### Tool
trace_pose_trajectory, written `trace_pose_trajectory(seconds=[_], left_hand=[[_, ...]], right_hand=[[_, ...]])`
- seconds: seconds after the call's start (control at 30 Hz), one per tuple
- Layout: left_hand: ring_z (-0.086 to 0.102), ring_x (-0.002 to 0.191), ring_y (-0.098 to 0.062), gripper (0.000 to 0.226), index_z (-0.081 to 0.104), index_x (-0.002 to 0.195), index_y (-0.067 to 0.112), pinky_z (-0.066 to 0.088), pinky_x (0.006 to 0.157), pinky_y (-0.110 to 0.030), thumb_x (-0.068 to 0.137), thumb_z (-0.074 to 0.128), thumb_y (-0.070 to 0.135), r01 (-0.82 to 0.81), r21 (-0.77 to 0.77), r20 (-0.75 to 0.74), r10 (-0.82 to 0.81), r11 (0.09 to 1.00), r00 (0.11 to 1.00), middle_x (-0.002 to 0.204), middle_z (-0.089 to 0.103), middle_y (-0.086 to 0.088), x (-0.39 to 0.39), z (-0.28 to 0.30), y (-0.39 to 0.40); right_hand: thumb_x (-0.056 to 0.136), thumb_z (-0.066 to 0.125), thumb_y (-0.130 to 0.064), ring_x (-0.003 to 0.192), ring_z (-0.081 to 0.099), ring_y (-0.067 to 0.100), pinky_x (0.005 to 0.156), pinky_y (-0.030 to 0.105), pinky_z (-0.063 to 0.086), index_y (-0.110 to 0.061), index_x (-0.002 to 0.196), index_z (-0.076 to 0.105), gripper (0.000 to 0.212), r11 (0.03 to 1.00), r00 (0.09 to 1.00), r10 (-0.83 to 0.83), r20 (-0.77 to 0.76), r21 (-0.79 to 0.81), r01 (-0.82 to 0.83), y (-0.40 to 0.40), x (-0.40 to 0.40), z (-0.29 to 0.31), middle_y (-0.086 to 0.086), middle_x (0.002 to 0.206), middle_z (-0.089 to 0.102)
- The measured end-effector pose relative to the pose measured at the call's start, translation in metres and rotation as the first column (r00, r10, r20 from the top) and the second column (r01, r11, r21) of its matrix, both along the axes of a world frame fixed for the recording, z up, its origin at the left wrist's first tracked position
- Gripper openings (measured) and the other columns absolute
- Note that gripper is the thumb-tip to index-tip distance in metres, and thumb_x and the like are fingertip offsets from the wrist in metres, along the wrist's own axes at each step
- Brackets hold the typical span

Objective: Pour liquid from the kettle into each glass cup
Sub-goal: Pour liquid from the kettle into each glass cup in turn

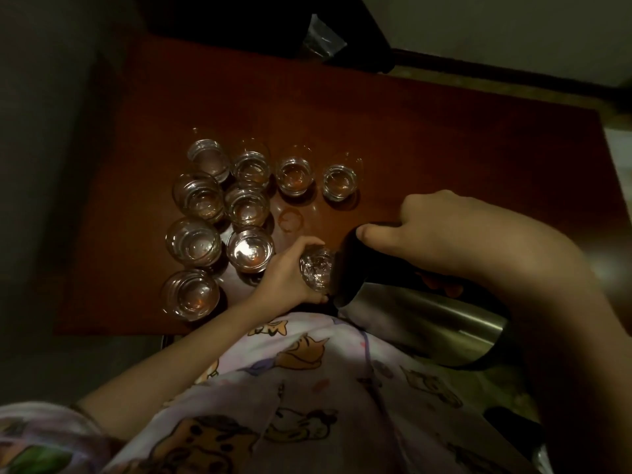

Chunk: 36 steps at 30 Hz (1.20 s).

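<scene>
My left hand [285, 273] grips a small glass cup [316, 268] at the table's near edge. My right hand [431, 230] holds the steel kettle [420, 316] by its black handle, thumb on the lid. The kettle is tipped over to the left, its black top right against the held cup's rim. Liquid ripples inside that cup. Several more glass cups [219, 220] stand in rows to the left and behind, on the dark red table [444, 148]; most hold clear liquid.
A wet ring mark [290, 220] lies on the table behind the held cup. A dark object with a plastic bag [325, 35] sits at the table's far edge. The table's right half is bare wood. My patterned shirt fills the lower view.
</scene>
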State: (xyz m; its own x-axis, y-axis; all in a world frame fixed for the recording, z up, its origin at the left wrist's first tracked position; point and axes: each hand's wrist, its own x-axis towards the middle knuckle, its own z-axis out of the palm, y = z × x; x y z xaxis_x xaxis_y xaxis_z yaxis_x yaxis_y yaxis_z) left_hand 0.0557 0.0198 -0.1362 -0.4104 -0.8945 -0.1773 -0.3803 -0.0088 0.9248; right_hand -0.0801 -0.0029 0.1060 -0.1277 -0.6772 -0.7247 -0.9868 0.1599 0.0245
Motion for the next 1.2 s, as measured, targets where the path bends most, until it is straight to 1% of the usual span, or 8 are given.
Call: trace_pose_trajectory(seconds=[0.33,0.6,0.67,0.73,0.77,0.9,1.03,1.2], left_hand=[[0.057,0.091,-0.001,0.082,0.050,0.120,0.012,0.037,0.076,0.000,0.049,0.090,0.012,0.015,-0.030,0.025,-0.015,0.999,1.000,0.104,0.062,0.006,-0.001,0.003,0.001],[0.051,0.088,0.017,0.081,0.049,0.118,0.018,0.035,0.073,0.002,0.049,0.090,0.011,0.029,-0.003,0.059,-0.029,1.000,0.998,0.098,0.054,0.022,0.002,0.001,0.001],[0.051,0.089,0.017,0.081,0.048,0.117,0.019,0.035,0.073,0.001,0.048,0.090,0.011,0.056,-0.001,0.064,-0.056,0.998,0.996,0.098,0.054,0.022,0.002,0.000,0.001],[0.052,0.090,0.015,0.081,0.048,0.117,0.018,0.036,0.074,0.001,0.048,0.089,0.012,0.090,-0.004,0.072,-0.089,0.996,0.993,0.097,0.054,0.023,0.000,0.001,0.000],[0.052,0.090,0.014,0.081,0.048,0.117,0.018,0.036,0.074,0.001,0.048,0.090,0.012,0.098,-0.003,0.072,-0.098,0.995,0.993,0.097,0.055,0.022,-0.001,0.001,0.000],[0.055,0.096,0.003,0.082,0.049,0.119,0.017,0.037,0.077,-0.001,0.048,0.090,0.012,0.085,0.000,0.057,-0.085,0.996,0.995,0.107,0.059,0.010,-0.003,0.003,-0.001],[0.056,0.100,0.001,0.082,0.048,0.119,0.017,0.040,0.080,-0.003,0.049,0.090,0.010,0.018,0.024,0.041,-0.019,1.000,0.999,0.111,0.060,0.006,-0.005,0.005,-0.005],[0.055,0.107,-0.012,0.081,0.047,0.118,0.024,0.047,0.088,-0.026,0.049,0.089,0.015,-0.062,0.022,0.074,0.061,0.998,0.995,0.115,0.055,0.005,-0.008,0.008,-0.015]], right_hand=[[0.089,0.041,-0.062,0.054,0.050,0.019,0.052,0.026,0.041,-0.014,0.062,0.044,0.055,1.000,1.000,-0.009,0.007,-0.014,0.009,0.000,-0.002,-0.002,0.006,0.065,0.050],[0.087,0.047,-0.061,0.034,0.050,0.014,0.036,0.018,0.037,-0.013,0.056,0.048,0.057,0.994,0.988,-0.078,0.134,-0.062,0.087,0.004,-0.021,-0.008,0.003,0.049,0.051],[0.085,0.048,-0.062,0.044,0.058,0.015,0.042,0.020,0.043,-0.013,0.051,0.048,0.060,0.990,0.976,-0.105,0.193,-0.072,0.121,0.006,-0.033,-0.011,0.002,0.046,0.053],[0.082,0.047,-0.062,0.073,0.071,0.023,0.064,0.032,0.056,-0.015,0.042,0.049,0.062,0.982,0.951,-0.147,0.273,-0.072,0.172,0.009,-0.045,-0.015,0.006,0.048,0.061],[0.083,0.047,-0.061,0.076,0.071,0.027,0.071,0.039,0.057,-0.013,0.039,0.049,0.064,0.979,0.937,-0.163,0.309,-0.069,0.193,0.011,-0.050,-0.016,0.007,0.044,0.059],[0.088,0.049,-0.052,0.027,0.041,0.012,0.039,0.022,0.036,-0.012,0.041,0.042,0.062,0.966,0.906,-0.186,0.379,-0.098,0.239,0.022,-0.063,-0.023,-0.001,0.030,0.038],[0.086,0.049,-0.053,0.031,0.026,0.012,0.047,0.029,0.029,-0.016,0.042,0.033,0.060,0.937,0.909,-0.159,0.385,-0.232,0.262,0.032,-0.070,-0.032,-0.006,0.034,0.026],[0.086,0.048,-0.055,0.038,0.026,0.018,0.050,0.033,0.024,-0.015,0.044,0.034,0.060,0.842,0.862,-0.205,0.463,-0.366,0.397,0.044,-0.070,-0.042,0.002,0.040,0.027]])
